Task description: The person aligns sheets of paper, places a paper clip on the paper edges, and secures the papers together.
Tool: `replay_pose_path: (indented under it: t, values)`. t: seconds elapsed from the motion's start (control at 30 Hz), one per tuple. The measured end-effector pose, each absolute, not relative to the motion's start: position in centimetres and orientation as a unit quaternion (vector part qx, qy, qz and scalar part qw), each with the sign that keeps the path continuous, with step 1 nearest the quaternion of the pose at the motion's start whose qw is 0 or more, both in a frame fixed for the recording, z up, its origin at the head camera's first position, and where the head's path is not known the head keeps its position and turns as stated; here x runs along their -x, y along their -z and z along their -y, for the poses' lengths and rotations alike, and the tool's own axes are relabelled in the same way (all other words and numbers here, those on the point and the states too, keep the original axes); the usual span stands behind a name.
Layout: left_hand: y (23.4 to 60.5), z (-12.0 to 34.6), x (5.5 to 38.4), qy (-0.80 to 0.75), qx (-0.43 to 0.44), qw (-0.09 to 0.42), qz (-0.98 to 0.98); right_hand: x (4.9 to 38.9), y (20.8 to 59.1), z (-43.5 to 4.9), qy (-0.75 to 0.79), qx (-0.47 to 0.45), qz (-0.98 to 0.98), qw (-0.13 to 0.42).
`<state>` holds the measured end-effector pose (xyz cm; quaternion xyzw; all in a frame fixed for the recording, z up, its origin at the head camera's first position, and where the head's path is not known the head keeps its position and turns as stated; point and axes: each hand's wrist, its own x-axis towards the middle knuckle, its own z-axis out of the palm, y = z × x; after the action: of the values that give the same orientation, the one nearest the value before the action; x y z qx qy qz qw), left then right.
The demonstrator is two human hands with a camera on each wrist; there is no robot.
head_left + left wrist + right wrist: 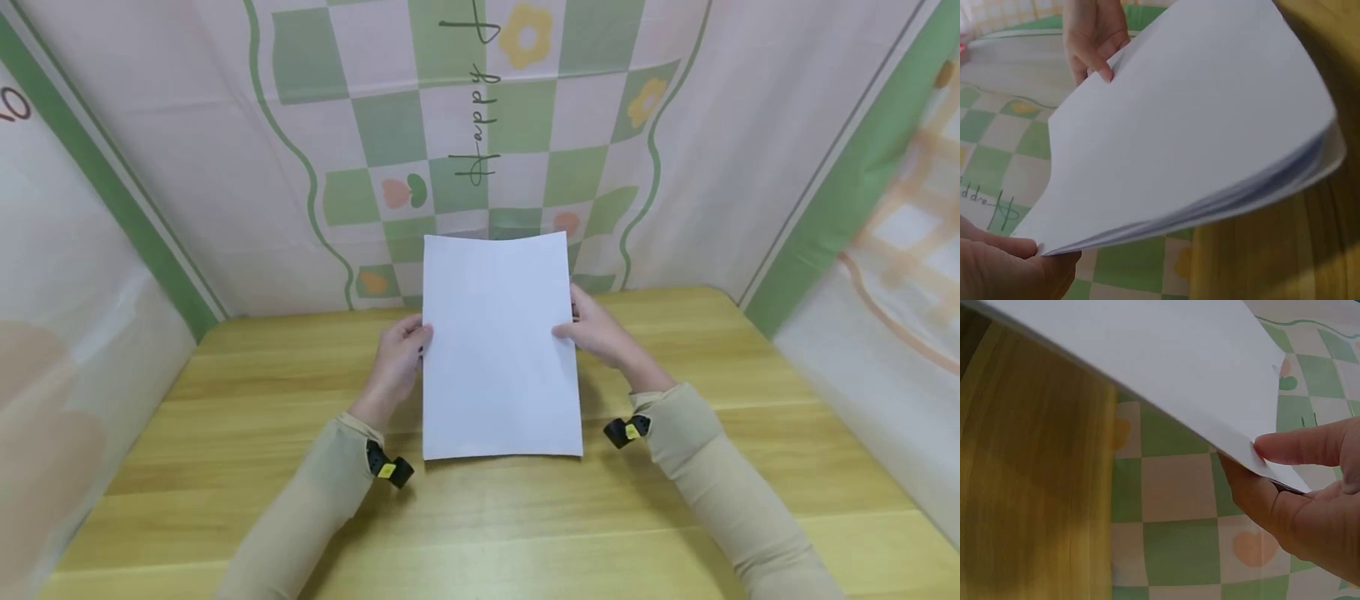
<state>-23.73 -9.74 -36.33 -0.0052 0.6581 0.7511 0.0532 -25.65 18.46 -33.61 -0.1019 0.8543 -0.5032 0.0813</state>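
Note:
Both hands hold a stack of white paper (498,358), blank on top, over the wooden table. My left hand (396,358) pinches its left edge with the thumb on the top sheet and the fingers underneath. On the opposite edge, my right hand (606,335) grips in the same way, the thumb lying flat on the paper. In the left wrist view the layered sheet edges (1235,199) show along one side, spread a little apart near a corner. The right wrist view shows the right thumb (1300,447) pressing the top face, with fingers below. The stack's underside is hidden.
The wooden table (225,492) spreads under both forearms. A checked green and white cloth (390,125) hangs behind its far edge, with more cloth at the left and right sides. Each wrist carries a small black camera (390,468).

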Motion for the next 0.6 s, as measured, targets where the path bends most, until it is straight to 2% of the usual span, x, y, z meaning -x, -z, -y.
replay_pose_path:
  t: [0.37, 0.6]
  values:
    - [37.2, 10.1, 24.8, -0.707, 0.009, 0.102, -0.700, 26.3, 34.6, -19.2, 0.530, 0.074, -0.832, 0.148]
    - [38.0, 10.5, 25.3, -0.660, -0.002, 0.106, -0.744, 26.6, 35.1, -19.4, 0.538, 0.065, -0.825, 0.162]
